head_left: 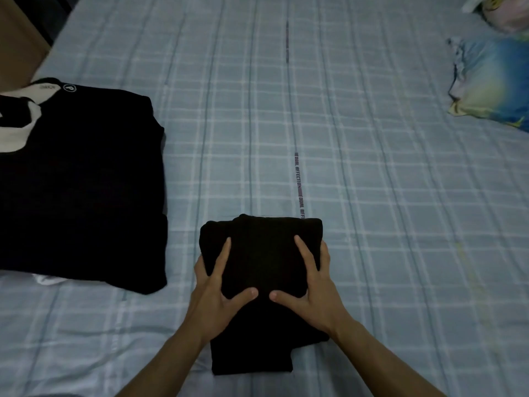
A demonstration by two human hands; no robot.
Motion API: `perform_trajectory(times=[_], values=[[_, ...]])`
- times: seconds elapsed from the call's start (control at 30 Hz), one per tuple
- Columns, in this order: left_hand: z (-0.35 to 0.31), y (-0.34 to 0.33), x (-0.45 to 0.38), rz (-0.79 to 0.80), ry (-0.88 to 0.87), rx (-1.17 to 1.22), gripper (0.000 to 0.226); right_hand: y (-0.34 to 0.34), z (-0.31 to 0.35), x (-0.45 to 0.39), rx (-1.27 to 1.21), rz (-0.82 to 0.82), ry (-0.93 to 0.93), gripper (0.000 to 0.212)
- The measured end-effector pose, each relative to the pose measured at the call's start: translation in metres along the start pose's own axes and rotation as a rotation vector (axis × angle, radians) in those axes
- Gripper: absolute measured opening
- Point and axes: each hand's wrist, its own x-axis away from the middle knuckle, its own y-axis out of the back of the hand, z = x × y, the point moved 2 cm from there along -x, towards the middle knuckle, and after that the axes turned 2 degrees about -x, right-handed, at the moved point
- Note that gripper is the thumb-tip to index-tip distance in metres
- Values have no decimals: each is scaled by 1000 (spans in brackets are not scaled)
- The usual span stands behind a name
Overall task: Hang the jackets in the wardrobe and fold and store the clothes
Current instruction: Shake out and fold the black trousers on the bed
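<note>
A small folded black garment [262, 253] lies on the bed in front of me, near the lower middle. My left hand [219, 285] grips its left edge, thumb on top and fingers wrapped around the side. My right hand [310, 282] grips the right edge the same way. A larger folded black garment with a white collar [83, 181] lies at the left on the bed.
The bed is covered by a light blue checked sheet [372, 167]. A colourful pillow [492, 81] lies at the far right, another bundle [503, 12] above it. Brown furniture [17, 38] stands past the bed's top left corner.
</note>
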Motion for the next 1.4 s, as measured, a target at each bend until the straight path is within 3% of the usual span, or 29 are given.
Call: perform_trajectory(times=[0.3, 0.63, 0.8, 1.03, 1.13, 1.4], values=[[-31, 46, 46, -129, 2, 126, 108, 24, 76, 6, 18, 77, 132, 114], [-81, 218, 182, -513, -82, 113, 106, 18, 300, 62, 87, 105, 425, 114], [-86, 306, 304, -715, -65, 92, 105, -18, 418, 131, 82, 168, 610, 113], [-62, 379, 480, -1032, -38, 79, 110, -91, 543, 242, 86, 306, 855, 113], [-48, 393, 552, -1181, -9, 32, 116, -130, 581, 286, 72, 393, 968, 114], [4, 404, 686, -1379, 212, 38, 97, -235, 644, 375, -17, 609, 1214, 113]])
